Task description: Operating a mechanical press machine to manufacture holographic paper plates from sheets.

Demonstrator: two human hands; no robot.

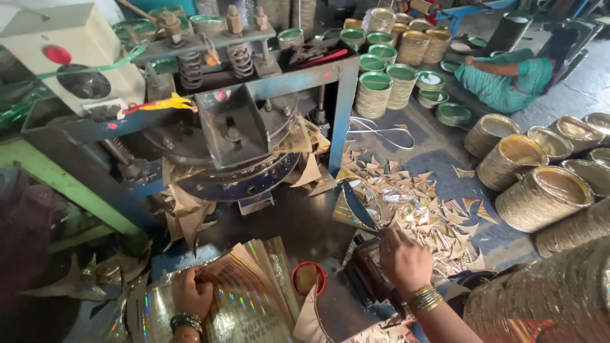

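My left hand [192,291] rests on a stack of shiny holographic foil sheets [251,298] at the bottom of the view, fingers pressing the top sheet. My right hand [404,260] grips the handle of a long dark blade [358,204] that points up and away over a pile of foil scraps [419,206]. Both wrists wear bangles. In front of me stands a blue metal press machine [241,121] with springs on top and a round die plate beneath.
Stacks of gold foil plates [540,197] fill the right side; green-faced plate stacks [381,86] stand behind the machine. A person in green [508,79] sits on the floor at the upper right. A small red-rimmed cup [309,277] sits between my hands.
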